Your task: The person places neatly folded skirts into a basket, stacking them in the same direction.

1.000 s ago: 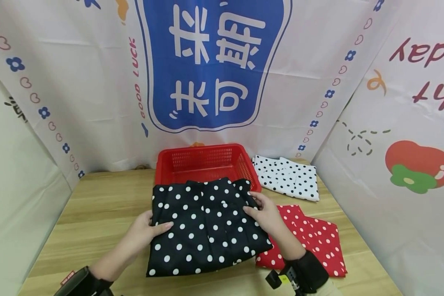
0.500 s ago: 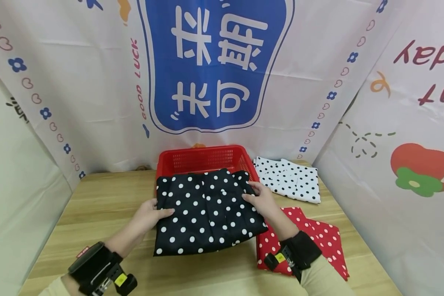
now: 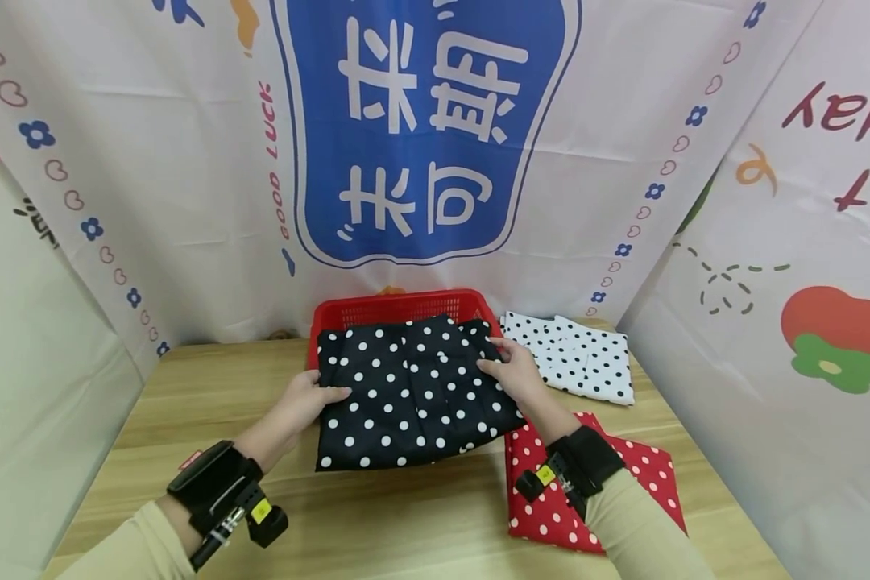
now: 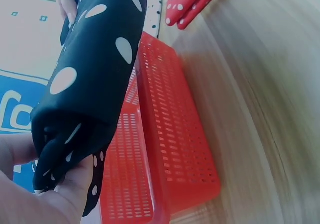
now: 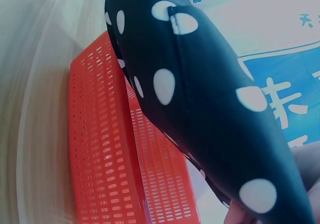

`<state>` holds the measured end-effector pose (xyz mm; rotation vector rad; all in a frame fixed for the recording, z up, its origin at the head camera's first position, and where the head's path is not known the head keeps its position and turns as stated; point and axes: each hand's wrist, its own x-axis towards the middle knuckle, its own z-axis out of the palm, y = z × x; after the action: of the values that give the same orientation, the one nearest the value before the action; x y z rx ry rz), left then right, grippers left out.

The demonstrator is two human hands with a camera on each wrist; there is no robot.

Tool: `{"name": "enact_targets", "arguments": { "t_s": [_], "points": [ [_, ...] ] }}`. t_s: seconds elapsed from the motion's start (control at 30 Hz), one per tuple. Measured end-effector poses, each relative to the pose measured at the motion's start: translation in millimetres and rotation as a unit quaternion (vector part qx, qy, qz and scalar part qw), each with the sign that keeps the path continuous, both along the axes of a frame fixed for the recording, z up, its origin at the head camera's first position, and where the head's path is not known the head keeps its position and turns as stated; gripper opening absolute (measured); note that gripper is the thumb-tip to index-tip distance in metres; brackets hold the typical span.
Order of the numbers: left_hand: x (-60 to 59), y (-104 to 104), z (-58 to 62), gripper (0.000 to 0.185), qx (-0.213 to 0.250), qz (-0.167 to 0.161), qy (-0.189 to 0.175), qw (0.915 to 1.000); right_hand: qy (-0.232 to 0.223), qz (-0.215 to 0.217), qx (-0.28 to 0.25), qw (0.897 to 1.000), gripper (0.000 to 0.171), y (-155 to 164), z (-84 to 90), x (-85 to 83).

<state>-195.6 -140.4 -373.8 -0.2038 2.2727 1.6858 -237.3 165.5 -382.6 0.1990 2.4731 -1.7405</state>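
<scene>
The left hand (image 3: 300,405) is gripping the left edge of the black cloth (image 3: 413,391), thumb on top and fingers tucked beneath (the left wrist view shows the fabric bunching against the palm (image 4: 45,199)). The cloth, a folded rectangle with white dots, is hanging above the near rim of the basket (image 3: 406,304), its far half over the basket and its near half over the bench (image 3: 210,379). At its 3 o'clock edge the right hand (image 3: 513,372) is holding the other side, fingers lying on top, thumb hidden beneath.

Risks, as I judge them: the cloth is soft and limp, so its middle is liable to sag and the fold may be slipping open if either grip loosens. The near edge could be catching on the basket rim, since it is trailing lower than the far edge. The folded bundle looks about as wide as the basket, so a corner might be snagging on the side wall.

The basket is rigid red plastic, rectangular, with slotted mesh walls (image 4: 175,134). At 2 o'clock from the black cloth a white cloth (image 3: 573,358) with black dots is lying folded flat; at 4 o'clock a red cloth (image 3: 551,503) with white dots is lying partly under the right forearm. The bench is smooth pale wood grain.
</scene>
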Motion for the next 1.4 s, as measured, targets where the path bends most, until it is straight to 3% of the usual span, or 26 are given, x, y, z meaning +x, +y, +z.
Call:
{"name": "enact_targets", "arguments": {
  "t_s": [0.33, 0.97, 1.27, 1.4],
  "points": [
    [-21.2, 2, -3.1, 0.052, 0.035, 0.046, -0.002, 0.9983, -0.029, -0.024, -0.024, 0.999, 0.05, -7, -2.1, -26.3],
    [-48.9, 4, -2.3, 0.059, 0.084, 0.103, -0.018, 0.9909, -0.018, -0.057, -0.042, 0.997, 0.053, -19, -7.6, -55.4],
    [-61.1, 10, -1.6, 0.073, 0.079, 0.095, -0.009, 0.9923, 0.015, -0.081, -0.039, 0.996, 0.017, -27, -18.0, -72.5],
    [-67.4, 14, -7.1, 0.075, 0.098, 0.113, 0.001, 0.9887, 0.027, -0.096, -0.04, 0.994, 0.017, -30, -25.1, -80.6]
  ]
}}
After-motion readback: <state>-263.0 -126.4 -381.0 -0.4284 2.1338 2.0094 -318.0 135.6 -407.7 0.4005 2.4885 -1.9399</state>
